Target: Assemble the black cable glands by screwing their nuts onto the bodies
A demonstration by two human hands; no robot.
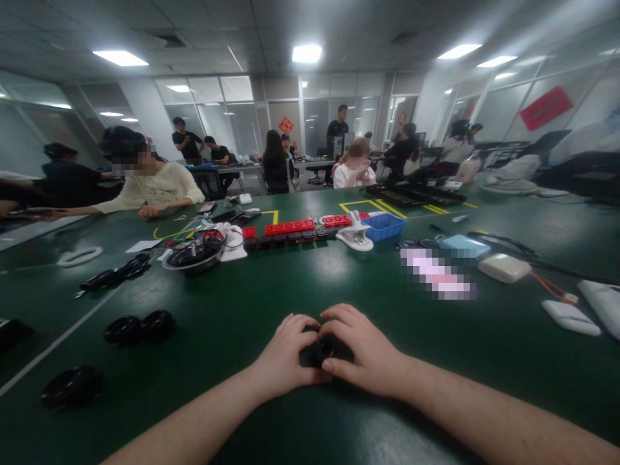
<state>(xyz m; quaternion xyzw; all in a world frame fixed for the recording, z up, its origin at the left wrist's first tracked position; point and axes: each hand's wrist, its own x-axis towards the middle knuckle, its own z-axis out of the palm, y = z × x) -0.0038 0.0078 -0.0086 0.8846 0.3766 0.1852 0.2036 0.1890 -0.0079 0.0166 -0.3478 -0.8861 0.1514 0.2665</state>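
Both my hands rest on the green table near its front edge, curled round a small black round part that shows between them. My left hand has its fingers closed against the part's left side. My right hand covers the part from the right, thumb under it and fingers bent over its top. Most of the part is hidden by my fingers.
Black round parts lie at the left and lower left. A bowl of cables, red and black blocks, a blue basket and white devices stand farther back. Several people sit at tables behind.
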